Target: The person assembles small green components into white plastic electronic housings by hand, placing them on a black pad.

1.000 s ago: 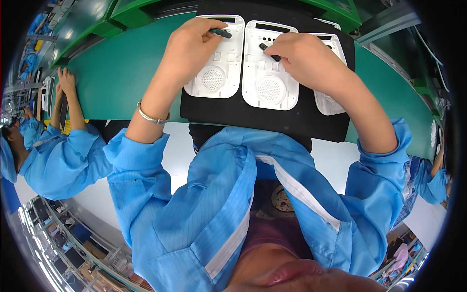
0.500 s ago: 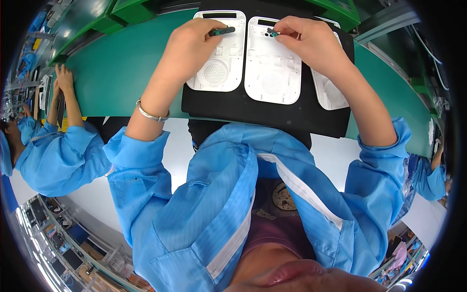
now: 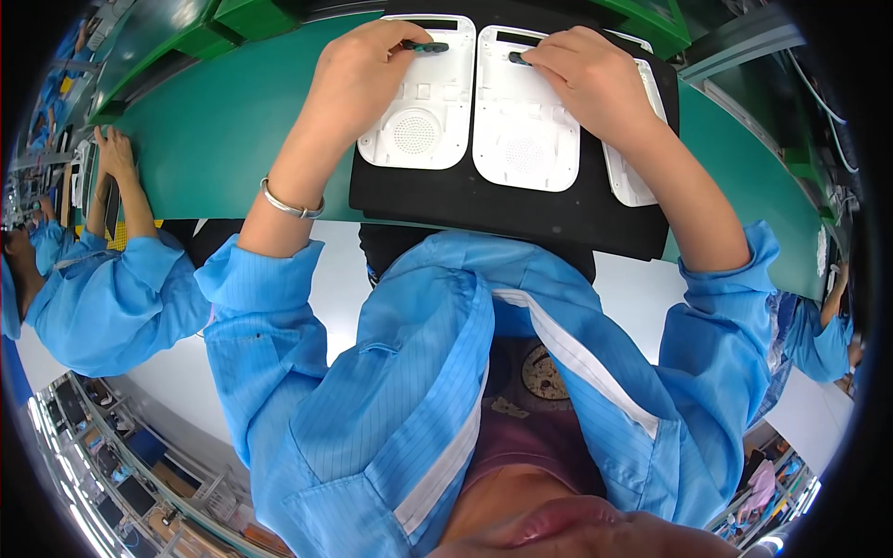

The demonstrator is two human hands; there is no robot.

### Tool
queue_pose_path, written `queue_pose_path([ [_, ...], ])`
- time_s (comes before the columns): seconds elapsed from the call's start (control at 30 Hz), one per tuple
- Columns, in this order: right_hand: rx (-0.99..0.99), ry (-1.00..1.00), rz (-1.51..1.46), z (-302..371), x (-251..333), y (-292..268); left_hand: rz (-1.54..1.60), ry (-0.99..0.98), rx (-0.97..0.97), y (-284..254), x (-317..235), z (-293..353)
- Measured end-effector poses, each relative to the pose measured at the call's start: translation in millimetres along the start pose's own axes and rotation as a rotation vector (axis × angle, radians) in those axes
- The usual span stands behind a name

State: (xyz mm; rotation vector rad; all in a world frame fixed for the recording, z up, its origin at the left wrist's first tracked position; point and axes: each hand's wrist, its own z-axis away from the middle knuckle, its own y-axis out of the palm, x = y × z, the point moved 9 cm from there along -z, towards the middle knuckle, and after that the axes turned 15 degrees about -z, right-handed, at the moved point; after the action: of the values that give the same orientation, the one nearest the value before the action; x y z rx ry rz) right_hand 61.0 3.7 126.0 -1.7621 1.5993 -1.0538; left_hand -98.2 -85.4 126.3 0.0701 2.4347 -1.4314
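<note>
Two white plastic shells lie side by side, a left shell (image 3: 449, 98) and a middle shell (image 3: 530, 112), each with a round speaker grille and a dark slot at the far end. My left hand (image 3: 358, 79) pinches a small dark green-black strip (image 3: 430, 46) above the left shell's far part. In my right hand (image 3: 595, 84), the fingertips are closed on a small dark piece (image 3: 518, 58) at the far part of the middle shell. Whether that piece is seated there, I cannot tell. A third white shell (image 3: 631, 181) is partly hidden beneath my right forearm.
The shells rest on a black mat (image 3: 446, 200) on a green tabletop (image 3: 233, 130). Green racks (image 3: 177, 46) line the far side. Another person in blue (image 3: 116, 298) works at the left, and someone else's blue sleeve (image 3: 820, 339) shows at the far right.
Both white shells sit slightly farther right and away from me. My left hand's strip has moved a little left and farther away; the piece at my right fingertips now lies flatter.
</note>
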Motion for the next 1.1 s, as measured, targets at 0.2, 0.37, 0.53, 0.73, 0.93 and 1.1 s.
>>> queue_pose_path([
  [0.2, 0.036, -0.006, 0.065, -2, -3, 3, 0.036, -0.047, -0.028, -3, 3, -2],
  [0.37, -0.001, 0.037, -0.020, -8, -3, -12, 0.156, -0.115, 0.018, 1, 1, 0],
  [0.53, 0.064, 0.466, -0.734, -34, -11, 15, 0.343, -0.137, 0.045, 0, -6, 3],
  [0.73, 0.122, 0.528, -0.632, -44, -5, 35, 0.231, -0.039, -0.082, -17, -7, 7],
  [0.93, 0.226, 0.285, -0.203, -60, 6, 58, 0.146, -0.180, -0.041, -4, 22, 17],
  [1.1, 0.050, -0.058, -0.156, -68, 42, 24, 0.086, -0.100, -0.089, -6, 19, 20],
])
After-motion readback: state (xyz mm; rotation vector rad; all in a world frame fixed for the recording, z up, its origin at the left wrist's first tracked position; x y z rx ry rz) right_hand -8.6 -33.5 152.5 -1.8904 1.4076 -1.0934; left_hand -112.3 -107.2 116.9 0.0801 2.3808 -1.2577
